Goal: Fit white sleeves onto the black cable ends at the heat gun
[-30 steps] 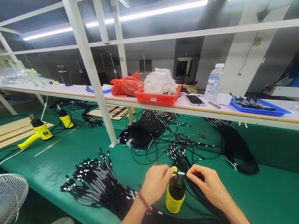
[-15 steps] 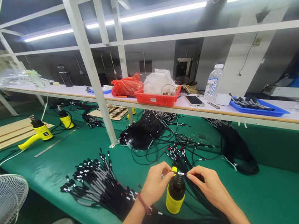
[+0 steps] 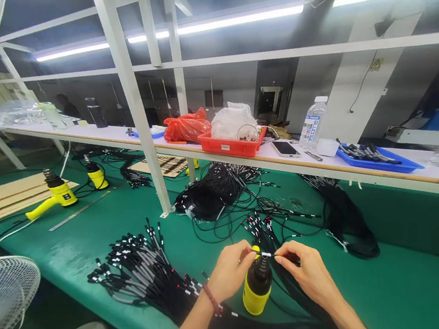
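Note:
Between my two hands a thin black cable [image 3: 260, 254] with a white sleeve on it is stretched level. My left hand [image 3: 228, 270] pinches its left end, where a bit of red shows. On the other side, my right hand [image 3: 305, 266] pinches the cable just right of the white sleeve. Directly below stands a yellow and black heat gun [image 3: 255, 293], upright, its nozzle close under the sleeve. Left of my left hand lies a bundle of black cables [image 3: 144, 270] with white-marked ends. Behind my right hand spreads another bundle with red and white tips [image 3: 261, 228].
A shelf [image 3: 218, 153] runs across the back, bearing a red tray [image 3: 233, 147], a phone [image 3: 285, 149], a bottle [image 3: 313, 122] and a blue tray [image 3: 402, 166]. More heat guns [image 3: 62, 193] lie at left on the green bench. A white fan [image 3: 8, 299] stands at lower left.
Both hands stay nearly in place over the heat gun, still gripping the cable. The white sleeve sits very slightly further right; a red bit now shows by my left fingers.

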{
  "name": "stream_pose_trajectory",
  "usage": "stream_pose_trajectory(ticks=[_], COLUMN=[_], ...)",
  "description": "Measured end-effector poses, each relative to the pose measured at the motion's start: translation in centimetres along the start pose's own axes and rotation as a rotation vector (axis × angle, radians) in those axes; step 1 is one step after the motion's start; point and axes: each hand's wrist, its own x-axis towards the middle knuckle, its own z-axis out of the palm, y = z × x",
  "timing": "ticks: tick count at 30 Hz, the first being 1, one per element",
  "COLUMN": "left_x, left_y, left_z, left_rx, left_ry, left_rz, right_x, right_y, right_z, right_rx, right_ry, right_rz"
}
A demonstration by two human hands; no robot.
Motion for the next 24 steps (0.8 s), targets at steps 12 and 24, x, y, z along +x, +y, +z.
stream_pose_trajectory(ticks=[12,24], left_x=[-0.06,0.17], left_y=[-0.36,-0.34], left_z=[0.50,0.51], left_rx=[-0.094,0.010], left_ry=[0.087,0.040], left_rz=[-0.017,0.009], right_x=[-0.07,-0.16], right_y=[-0.09,0.37], right_z=[-0.35,-0.34], right_rx=[-0.048,-0.098], right_ry=[-0.035,-0.058], right_rz=[-0.031,-0.004])
